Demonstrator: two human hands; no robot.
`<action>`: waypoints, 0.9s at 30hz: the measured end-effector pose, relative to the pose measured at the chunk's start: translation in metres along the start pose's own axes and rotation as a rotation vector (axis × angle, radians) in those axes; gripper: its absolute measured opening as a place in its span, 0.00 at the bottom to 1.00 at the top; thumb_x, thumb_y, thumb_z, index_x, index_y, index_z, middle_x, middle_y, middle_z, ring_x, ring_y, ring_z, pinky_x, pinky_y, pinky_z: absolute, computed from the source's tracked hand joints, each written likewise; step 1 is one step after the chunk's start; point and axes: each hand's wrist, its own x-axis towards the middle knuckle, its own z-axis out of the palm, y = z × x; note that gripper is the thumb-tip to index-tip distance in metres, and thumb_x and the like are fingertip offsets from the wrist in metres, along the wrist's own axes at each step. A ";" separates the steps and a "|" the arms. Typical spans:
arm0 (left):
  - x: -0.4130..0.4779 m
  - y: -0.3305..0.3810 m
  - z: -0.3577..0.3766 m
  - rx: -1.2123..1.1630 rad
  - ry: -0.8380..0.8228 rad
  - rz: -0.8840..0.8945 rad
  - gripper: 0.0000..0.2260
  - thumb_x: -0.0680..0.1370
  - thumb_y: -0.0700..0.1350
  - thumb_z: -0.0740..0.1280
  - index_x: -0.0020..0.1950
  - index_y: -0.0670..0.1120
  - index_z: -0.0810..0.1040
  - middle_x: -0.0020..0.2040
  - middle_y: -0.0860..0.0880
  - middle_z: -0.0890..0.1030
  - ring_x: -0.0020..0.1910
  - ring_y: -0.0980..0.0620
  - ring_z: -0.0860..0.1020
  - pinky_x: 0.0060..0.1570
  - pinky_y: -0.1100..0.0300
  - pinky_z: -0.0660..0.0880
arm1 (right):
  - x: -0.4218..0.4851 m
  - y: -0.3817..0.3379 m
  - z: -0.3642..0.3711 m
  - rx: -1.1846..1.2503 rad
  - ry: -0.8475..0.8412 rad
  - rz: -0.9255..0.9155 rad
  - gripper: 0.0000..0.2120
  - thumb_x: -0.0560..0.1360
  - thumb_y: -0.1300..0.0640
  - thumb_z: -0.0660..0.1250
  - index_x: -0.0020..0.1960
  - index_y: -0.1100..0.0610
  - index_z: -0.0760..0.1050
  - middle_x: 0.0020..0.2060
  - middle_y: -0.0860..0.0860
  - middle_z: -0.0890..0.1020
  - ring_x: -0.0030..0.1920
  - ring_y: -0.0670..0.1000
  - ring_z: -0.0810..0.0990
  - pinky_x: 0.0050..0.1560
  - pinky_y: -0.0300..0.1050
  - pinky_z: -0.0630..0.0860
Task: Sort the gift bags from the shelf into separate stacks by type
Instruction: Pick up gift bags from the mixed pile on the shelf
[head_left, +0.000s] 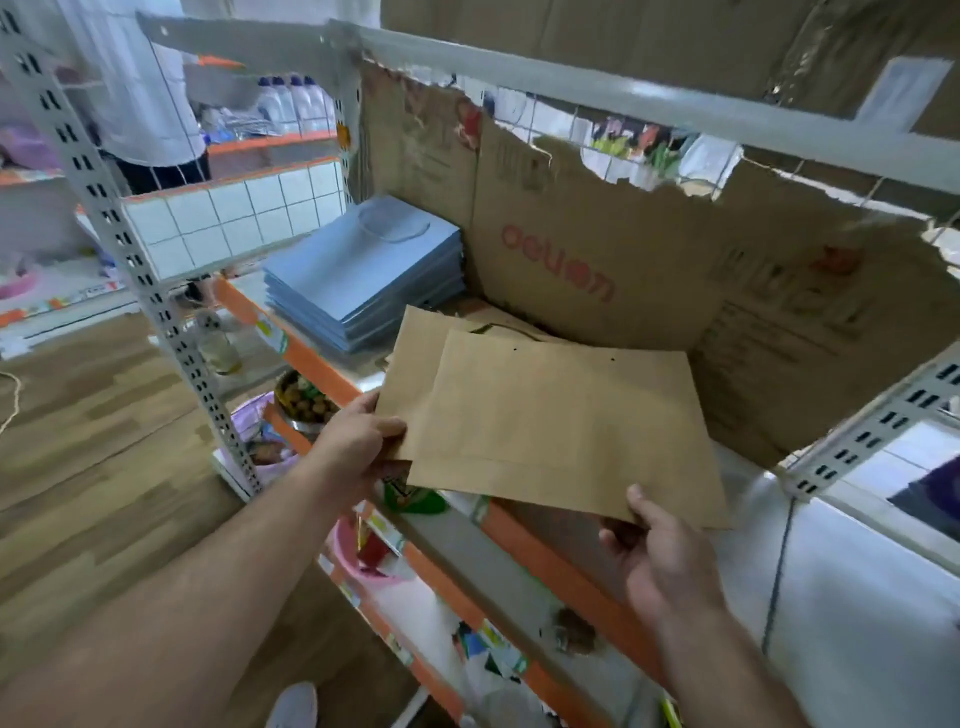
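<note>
Two flat brown kraft gift bags overlap above the shelf's front edge. My left hand (358, 441) pinches the lower-left corner of the rear brown bag (415, 358). The front brown bag (566, 431) lies on top of it, and my right hand (660, 556) grips its bottom edge with the thumb on top. A neat stack of light blue gift bags (363, 270) with rope handles lies flat at the shelf's left end, apart from both hands.
Torn cardboard sheets (597, 260) line the back and right of the white metal shelf (457, 540) with its orange front rail. Perforated uprights stand left (130, 260) and right (872, 426). Lower shelves hold mixed goods. A person stands beyond, upper left.
</note>
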 end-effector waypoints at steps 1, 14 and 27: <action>0.014 0.007 0.002 0.015 -0.030 -0.011 0.20 0.80 0.29 0.58 0.67 0.48 0.74 0.52 0.41 0.82 0.43 0.44 0.82 0.29 0.56 0.80 | 0.003 0.002 0.006 0.008 0.027 -0.009 0.07 0.80 0.64 0.65 0.56 0.56 0.77 0.44 0.54 0.84 0.34 0.52 0.82 0.25 0.39 0.76; 0.159 0.074 -0.001 0.630 -0.247 0.182 0.29 0.76 0.34 0.68 0.75 0.52 0.69 0.61 0.47 0.78 0.52 0.45 0.81 0.46 0.48 0.83 | 0.011 0.059 0.099 0.220 0.358 -0.069 0.06 0.81 0.64 0.64 0.50 0.55 0.76 0.45 0.53 0.80 0.39 0.53 0.77 0.21 0.36 0.73; 0.173 0.068 -0.017 1.243 -0.407 0.513 0.29 0.79 0.46 0.66 0.78 0.44 0.61 0.74 0.40 0.67 0.73 0.40 0.65 0.71 0.45 0.66 | 0.001 0.076 0.138 0.263 0.499 -0.154 0.05 0.80 0.63 0.64 0.49 0.55 0.76 0.43 0.53 0.80 0.38 0.52 0.77 0.22 0.37 0.73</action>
